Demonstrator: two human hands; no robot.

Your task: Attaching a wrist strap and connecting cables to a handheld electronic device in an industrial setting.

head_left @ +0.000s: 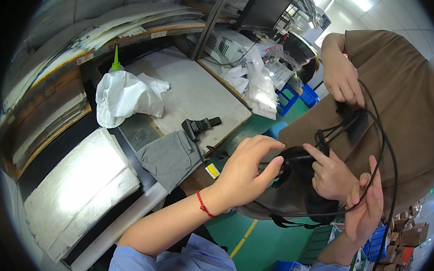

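My left hand, with a red cord bracelet on its wrist, reaches to a black strap-like device. Its thumb and fingers are apart at the device's edge; whether they touch it I cannot tell. My right hand is held up at the lower right with fingers stretched, beside a black cable that loops past it. A co-worker's hand points a finger at the device. That person's other hand holds a dark, blurred part with cables.
The co-worker in a brown garment stands close on the right. A workbench at the left holds a white cap, a green-tipped bottle, grey cloth, a black strapped device and white sheets. Blue bins stand below.
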